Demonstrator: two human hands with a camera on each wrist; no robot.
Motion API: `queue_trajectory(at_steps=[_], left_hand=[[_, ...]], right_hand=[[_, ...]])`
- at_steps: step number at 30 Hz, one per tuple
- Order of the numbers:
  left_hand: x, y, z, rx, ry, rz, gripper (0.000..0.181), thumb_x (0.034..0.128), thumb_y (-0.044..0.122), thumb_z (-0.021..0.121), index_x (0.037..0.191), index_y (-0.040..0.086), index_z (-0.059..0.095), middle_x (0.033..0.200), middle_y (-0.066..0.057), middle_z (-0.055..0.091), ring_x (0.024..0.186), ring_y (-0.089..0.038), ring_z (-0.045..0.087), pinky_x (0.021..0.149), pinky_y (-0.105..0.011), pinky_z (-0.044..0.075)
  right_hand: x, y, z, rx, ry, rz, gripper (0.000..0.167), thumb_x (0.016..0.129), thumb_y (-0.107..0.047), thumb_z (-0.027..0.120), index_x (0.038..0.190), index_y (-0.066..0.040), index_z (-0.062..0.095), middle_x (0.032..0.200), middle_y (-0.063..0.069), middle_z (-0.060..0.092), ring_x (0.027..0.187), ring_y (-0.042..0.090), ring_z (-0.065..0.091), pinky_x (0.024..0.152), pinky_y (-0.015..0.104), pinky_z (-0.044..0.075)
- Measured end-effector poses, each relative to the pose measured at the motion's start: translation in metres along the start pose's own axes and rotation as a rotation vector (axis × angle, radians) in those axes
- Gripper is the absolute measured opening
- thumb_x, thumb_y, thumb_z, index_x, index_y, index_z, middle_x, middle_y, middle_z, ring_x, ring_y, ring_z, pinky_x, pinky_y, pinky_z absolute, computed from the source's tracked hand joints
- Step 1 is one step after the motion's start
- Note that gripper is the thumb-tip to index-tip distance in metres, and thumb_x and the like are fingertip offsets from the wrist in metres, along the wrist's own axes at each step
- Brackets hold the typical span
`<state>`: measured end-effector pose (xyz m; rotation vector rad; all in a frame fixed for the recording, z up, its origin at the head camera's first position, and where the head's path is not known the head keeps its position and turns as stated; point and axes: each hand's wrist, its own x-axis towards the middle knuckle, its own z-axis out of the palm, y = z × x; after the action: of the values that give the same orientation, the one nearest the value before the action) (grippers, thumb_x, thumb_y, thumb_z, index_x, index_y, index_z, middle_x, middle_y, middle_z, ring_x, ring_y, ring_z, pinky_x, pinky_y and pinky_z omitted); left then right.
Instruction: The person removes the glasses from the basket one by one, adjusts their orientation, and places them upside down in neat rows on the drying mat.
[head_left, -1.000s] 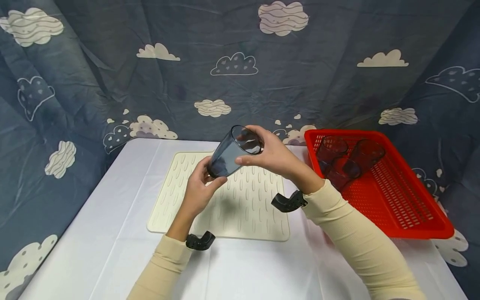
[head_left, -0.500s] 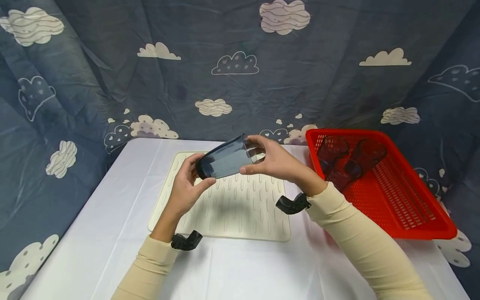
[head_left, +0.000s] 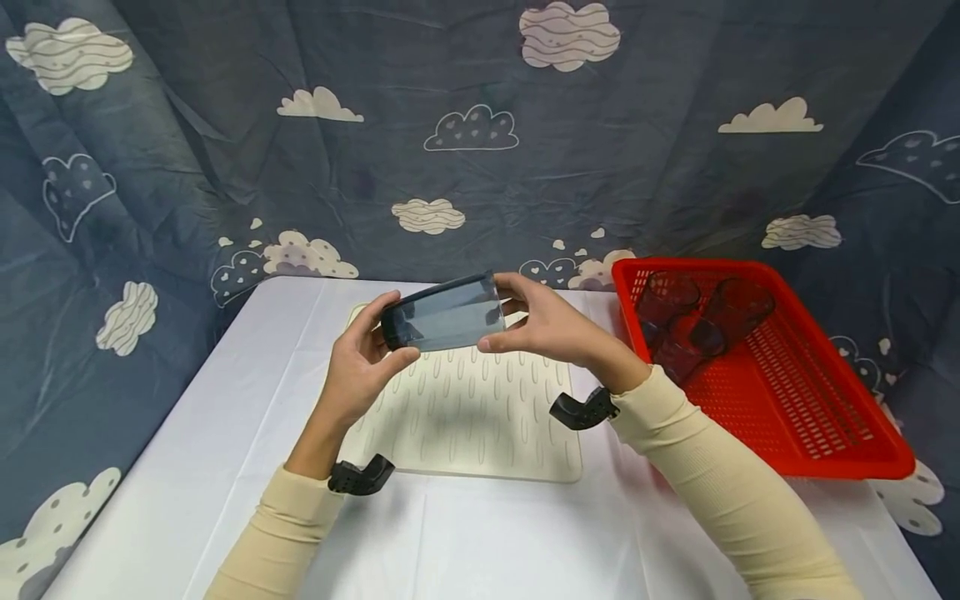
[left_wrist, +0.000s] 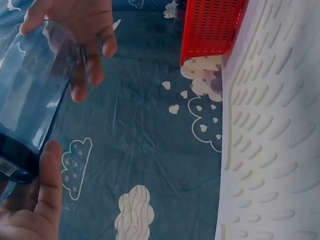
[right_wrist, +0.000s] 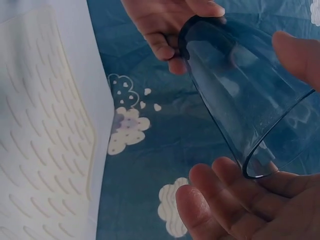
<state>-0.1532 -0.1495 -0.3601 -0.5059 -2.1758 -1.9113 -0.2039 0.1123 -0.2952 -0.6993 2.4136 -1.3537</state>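
A blue-tinted drinking glass is held in the air between both hands, lying nearly level with its base to the left. My left hand grips the thick dark base, thumb on the near side and fingers behind. At the rim end, my right hand holds the glass between thumb and fingers. A label shows on the base of the glass in the left wrist view. In the right wrist view, the wide mouth of the glass faces the right palm. Below it lies a cream ridged drying mat.
To the right stands a red perforated plastic basket, with three tinted glasses grouped at its back left. A white cloth covers the table. Behind hangs a dark blue curtain with cloud prints.
The glass has turned from steeply tilted to nearly level, its base swinging left and slightly up. My left hand has moved left with the base, while the right hand has shifted slightly.
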Motion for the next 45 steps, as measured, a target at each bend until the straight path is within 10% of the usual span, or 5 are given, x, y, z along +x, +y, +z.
queue_trajectory(at_steps=[21,36,45], left_hand=[[0.007,0.014,-0.004,-0.013,-0.055,0.063,0.074,0.0839,-0.009,0.071,0.149,0.005,0.039,0.140,-0.015,0.047,0.108,-0.008,0.062,0.089,-0.015,0.054],[0.031,0.063,-0.034,0.336,-0.079,0.110,0.070,0.0807,0.000,0.079,0.144,0.008,0.049,0.124,-0.018,0.062,0.096,0.003,0.064,0.085,-0.008,0.052],[0.043,0.091,-0.052,0.567,-0.131,0.058,0.065,0.0840,0.015,0.079,0.143,0.016,0.051,0.126,-0.014,0.062,0.101,-0.028,0.070,0.087,-0.027,0.057]], right_hand=[[-0.003,0.007,-0.002,0.042,-0.031,-0.036,0.075,0.081,-0.020,0.079,0.144,-0.009,0.040,0.133,0.012,0.057,0.114,0.028,0.060,0.096,0.041,0.057],[-0.015,0.026,-0.014,-0.006,-0.078,-0.033,0.080,0.090,-0.020,0.072,0.155,-0.010,0.028,0.144,0.014,0.053,0.126,0.032,0.060,0.106,0.050,0.050],[-0.033,0.043,-0.033,-0.080,-0.027,-0.005,0.068,0.095,-0.023,0.067,0.152,-0.009,0.034,0.145,0.015,0.053,0.129,0.033,0.057,0.107,0.052,0.048]])
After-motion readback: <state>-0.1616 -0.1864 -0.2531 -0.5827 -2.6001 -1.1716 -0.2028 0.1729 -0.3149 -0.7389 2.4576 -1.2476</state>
